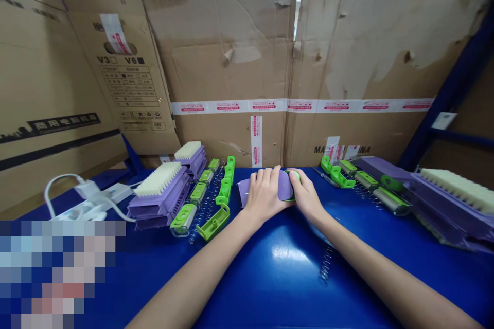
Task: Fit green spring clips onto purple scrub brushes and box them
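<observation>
The purple plastic housing (285,186) with its green end piece (296,175) is held over the blue tabletop (270,288), left grip (265,187) curled around its purple side, right grip (306,193) closed at the green end. Even, square pressure should suit best, keeping clear of the coil spring (326,263) nearer the wearer than the right grip. Green brackets (213,222) lie left of both.

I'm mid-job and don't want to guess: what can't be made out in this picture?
All head view:
Purple piece: middle covered by left hand, right end by right hand.
Loose spring: partly hidden by right forearm.
Right-side purple stack: cut off by right edge.
Carton fine print: too small, blurred.
Lower-left corner: covered by pixelated patch.
</observation>
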The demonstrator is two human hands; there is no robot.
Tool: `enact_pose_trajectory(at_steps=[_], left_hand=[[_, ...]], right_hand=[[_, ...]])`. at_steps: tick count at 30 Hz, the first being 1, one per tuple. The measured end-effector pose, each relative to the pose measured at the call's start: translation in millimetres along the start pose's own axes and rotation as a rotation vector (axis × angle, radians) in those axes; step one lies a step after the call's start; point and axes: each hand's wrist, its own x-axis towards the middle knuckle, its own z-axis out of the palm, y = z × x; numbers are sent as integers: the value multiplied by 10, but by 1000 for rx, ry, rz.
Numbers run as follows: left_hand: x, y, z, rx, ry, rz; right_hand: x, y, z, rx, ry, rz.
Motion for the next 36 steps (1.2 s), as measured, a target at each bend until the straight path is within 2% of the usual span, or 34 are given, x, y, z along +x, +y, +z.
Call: enact_pose_trajectory(at_steps=[3, 8, 12, 18, 23, 30, 36], left_hand=[[-28, -63, 31, -60, 47, 35], [-85, -97, 58, -120, 74, 145], [-101, -91, 69, -157, 90, 184], [-87, -73, 91, -263, 198, 135], [-90, -72, 90, -217, 224, 57], [-93, -113, 56, -199, 276, 187], [-93, -104, 35, -240, 234, 193]], right_hand=[[-30, -19, -35, -107, 13, -74], [-75, -54, -106, -376, 7, -314], [-105, -61, -150, -423, 34, -400], [-135, -74, -158, -402, 146, -451], [-136, -74, -156, -438, 182, -460], [-145, -91, -146, -452, 100, -477], [-168, -172, -122, -311, 67, -356]])
